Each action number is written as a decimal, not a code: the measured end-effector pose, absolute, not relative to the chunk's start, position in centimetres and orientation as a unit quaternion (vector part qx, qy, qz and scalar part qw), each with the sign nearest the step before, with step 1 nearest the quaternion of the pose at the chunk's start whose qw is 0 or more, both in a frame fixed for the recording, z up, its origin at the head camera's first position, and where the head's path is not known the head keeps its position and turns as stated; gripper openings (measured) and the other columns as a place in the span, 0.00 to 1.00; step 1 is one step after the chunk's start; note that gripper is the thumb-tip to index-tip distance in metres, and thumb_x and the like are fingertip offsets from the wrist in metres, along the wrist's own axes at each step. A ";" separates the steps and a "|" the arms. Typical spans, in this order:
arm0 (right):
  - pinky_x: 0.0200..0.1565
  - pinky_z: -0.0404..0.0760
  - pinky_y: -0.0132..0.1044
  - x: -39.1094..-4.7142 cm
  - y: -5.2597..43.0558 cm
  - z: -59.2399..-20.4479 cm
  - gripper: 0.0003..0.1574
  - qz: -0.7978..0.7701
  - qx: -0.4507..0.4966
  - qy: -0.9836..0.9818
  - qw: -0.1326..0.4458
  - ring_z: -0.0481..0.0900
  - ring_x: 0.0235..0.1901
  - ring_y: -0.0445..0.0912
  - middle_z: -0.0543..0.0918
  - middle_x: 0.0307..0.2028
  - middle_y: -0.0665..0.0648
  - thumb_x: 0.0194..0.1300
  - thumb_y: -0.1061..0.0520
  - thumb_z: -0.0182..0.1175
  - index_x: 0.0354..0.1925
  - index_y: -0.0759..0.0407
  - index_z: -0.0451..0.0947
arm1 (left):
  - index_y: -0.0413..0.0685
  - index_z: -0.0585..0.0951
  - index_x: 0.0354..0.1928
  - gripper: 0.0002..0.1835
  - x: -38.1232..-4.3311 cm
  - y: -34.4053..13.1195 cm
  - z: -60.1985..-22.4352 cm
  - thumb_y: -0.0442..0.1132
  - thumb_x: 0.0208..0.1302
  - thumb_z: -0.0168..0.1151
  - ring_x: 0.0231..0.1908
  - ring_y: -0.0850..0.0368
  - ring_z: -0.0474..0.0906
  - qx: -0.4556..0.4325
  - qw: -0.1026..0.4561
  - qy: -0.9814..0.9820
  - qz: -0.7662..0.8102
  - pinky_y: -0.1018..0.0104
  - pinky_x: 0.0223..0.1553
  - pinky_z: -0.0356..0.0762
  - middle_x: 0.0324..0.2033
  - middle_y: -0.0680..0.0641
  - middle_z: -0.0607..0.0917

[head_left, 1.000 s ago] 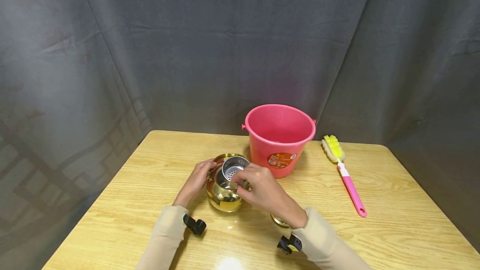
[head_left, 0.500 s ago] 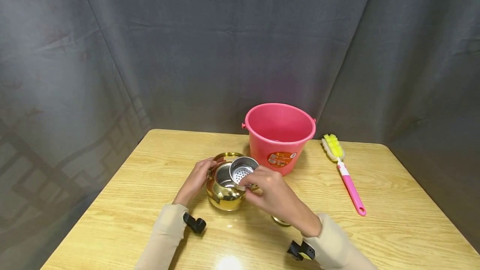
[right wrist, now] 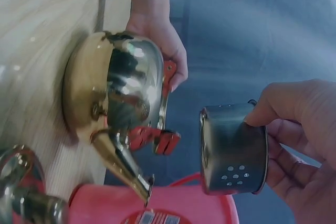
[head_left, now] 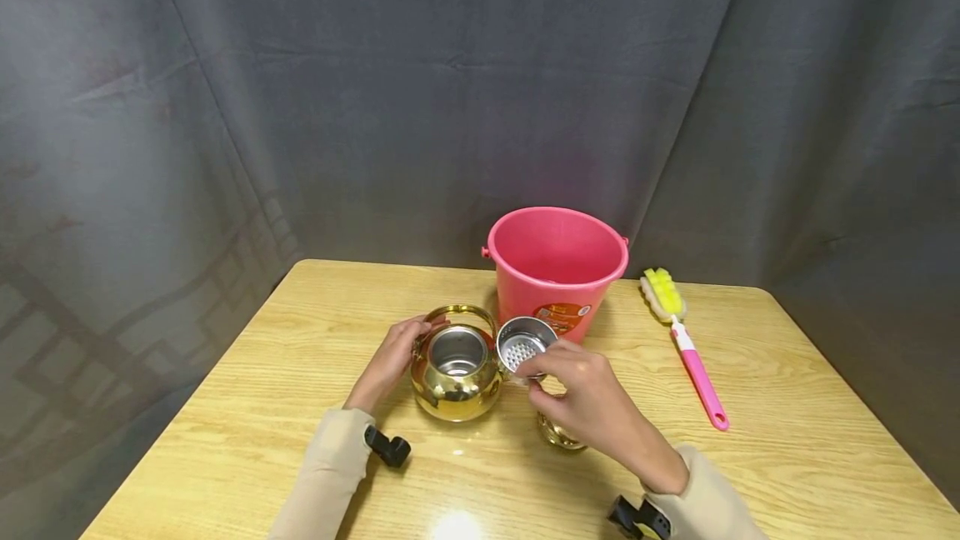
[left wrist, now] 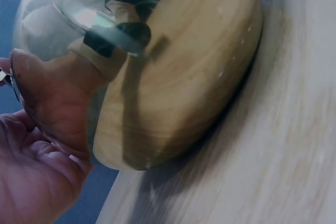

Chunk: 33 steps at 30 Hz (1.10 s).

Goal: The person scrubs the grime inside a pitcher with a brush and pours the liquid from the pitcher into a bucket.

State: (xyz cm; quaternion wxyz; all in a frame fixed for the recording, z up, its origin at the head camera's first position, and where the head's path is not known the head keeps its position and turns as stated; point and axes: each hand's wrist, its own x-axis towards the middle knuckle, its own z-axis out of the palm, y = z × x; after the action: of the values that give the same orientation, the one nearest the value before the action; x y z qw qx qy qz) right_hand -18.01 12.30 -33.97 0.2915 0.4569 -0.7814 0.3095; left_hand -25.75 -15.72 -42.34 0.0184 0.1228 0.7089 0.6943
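A shiny gold kettle (head_left: 456, 397) stands uncovered on the table, its steel inside showing through the round mouth. My left hand (head_left: 392, 357) holds it by the left side, fingers bent at the base of the raised handle. In my right hand (head_left: 588, 390) is a steel strainer basket (right wrist: 233, 150), its rim pinched between thumb and fingers. The strainer hangs tilted to the right of the kettle, in front of the bucket in the head view, and its perforated bottom shows. The kettle's spout (right wrist: 123, 163) points toward the bucket. A gold lid (head_left: 558, 433) lies under my right forearm, partly hidden.
A pink bucket (head_left: 517, 307) with an orange label stands right behind the kettle. Farther right lies a cleaning brush (head_left: 693, 365) with a yellow and white sponge head and a pink handle. A grey curtain (head_left: 450, 107) hangs behind the wooden table (head_left: 315, 298).
My right hand has lifted the strainer off the kettle's mouth and moved it right, uncovering the opening and more of the lid. The left hand stays on the kettle.
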 end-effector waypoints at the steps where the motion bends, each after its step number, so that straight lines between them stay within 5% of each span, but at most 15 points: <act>1: 0.32 0.77 0.27 -18.0 12.6 -34.0 0.16 0.309 0.453 -0.783 0.294 0.78 0.30 0.40 0.85 0.29 0.46 0.43 0.72 0.67 0.31 0.56 0.84 | 0.26 0.70 0.61 0.24 -25.7 -15.7 -42.3 0.37 0.71 0.40 0.64 0.39 0.64 0.124 0.019 0.709 0.694 0.45 0.67 0.51 0.58 0.34 0.75; 33: 0.27 0.75 0.25 -16.6 20.6 -37.7 0.20 0.239 0.298 -0.858 0.343 0.79 0.26 0.36 0.82 0.25 0.40 0.33 0.71 0.71 0.26 0.49 0.85 | 0.26 0.69 0.62 0.24 -25.6 -16.0 -42.3 0.37 0.74 0.39 0.66 0.40 0.61 0.131 0.030 0.715 0.686 0.48 0.68 0.49 0.61 0.33 0.73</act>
State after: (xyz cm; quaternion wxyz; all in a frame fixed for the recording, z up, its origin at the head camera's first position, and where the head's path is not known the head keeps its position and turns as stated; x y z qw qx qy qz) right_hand -16.65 20.58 -37.69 0.3425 0.2977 -0.8584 0.2393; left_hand -25.64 -16.00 -42.25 0.0299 0.1312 0.7153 0.6858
